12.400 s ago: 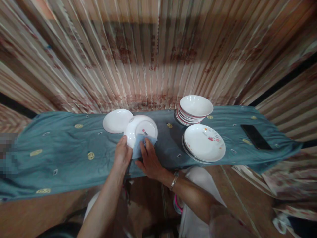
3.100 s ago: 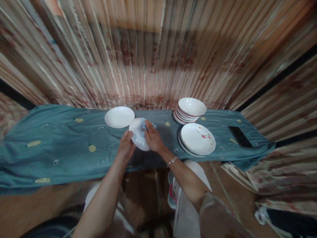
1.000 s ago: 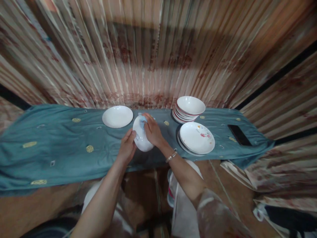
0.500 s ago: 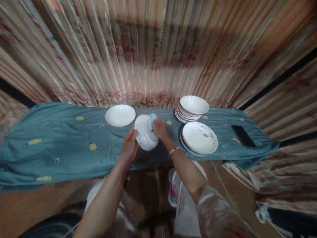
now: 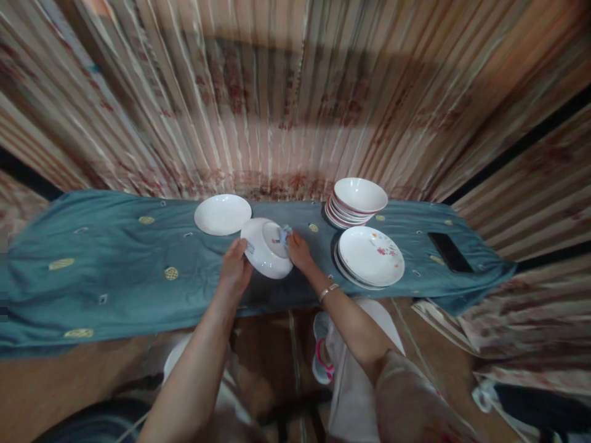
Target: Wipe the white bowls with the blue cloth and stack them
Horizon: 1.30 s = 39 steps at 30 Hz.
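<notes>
Facing up: tilted bowl (image 5: pixel 266 248) underside

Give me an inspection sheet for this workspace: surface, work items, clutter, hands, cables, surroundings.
Surface: teal cloth with small embroidered motifs, wrinkled.
Work items: white bowl tilted, held off the cloth; blue rag pressed to its underside.
Clutter: single white plate; stack of bowls; stack of floral plates; black phone.
Hands: left hand grips the bowl's rim; right hand holds the rag.
Cables: nothing seen.
Surroundings: striped curtain behind; wooden floor below.
</notes>
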Available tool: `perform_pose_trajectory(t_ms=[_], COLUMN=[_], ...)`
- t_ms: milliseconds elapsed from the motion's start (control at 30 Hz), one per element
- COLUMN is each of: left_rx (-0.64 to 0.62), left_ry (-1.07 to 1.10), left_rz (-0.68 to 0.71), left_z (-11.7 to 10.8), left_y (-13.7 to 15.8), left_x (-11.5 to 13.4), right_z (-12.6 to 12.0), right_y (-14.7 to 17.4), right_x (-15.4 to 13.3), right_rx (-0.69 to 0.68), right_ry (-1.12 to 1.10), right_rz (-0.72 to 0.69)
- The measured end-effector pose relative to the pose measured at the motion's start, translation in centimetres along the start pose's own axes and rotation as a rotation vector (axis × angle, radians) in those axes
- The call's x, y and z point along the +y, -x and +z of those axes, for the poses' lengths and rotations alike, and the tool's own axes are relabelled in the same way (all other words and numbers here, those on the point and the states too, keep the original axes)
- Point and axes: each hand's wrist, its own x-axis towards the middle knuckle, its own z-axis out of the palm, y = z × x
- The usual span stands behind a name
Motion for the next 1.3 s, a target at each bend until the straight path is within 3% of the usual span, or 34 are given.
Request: perform_pose_trajectory(t_ms=[233,400,567,667,1000,1300], left_rx=[0.02,0.034,0.048,0.043,0.055,-0.164], left_ry=[0.023,0.047,0.012,-0.002,0.037,0.035], left_rz=[0.004,0.042,0.059,0.073,0.014,0.018], left_z=[-0.3,-0.2,-0.6,-0.8,1.0,1.9], left_y=[-0.7,-0.8,-1.3,-1.6,-0.3,0.2], left_x=[-0.2,-0.5,-0.7,-0.9,-0.8,-0.6], right_z=[-0.4,-1.5,-1.9,-1.6,-2.2,-5.1], right_y=[2.9,6.0,8.8,9.7,8.0,5.4], right_x=[0.9,0.0,-0.6,-0.7,-1.3,-1.9], right_rx=[0.015,-0.024,-0.16,-0.169,-0.077,0.006], right_ry=[-0.069,0.021,0.132,0.203,0.52,0.556], right_rz=[-0.051,-0.093,-0.234,-0.317,-0.432,-0.321])
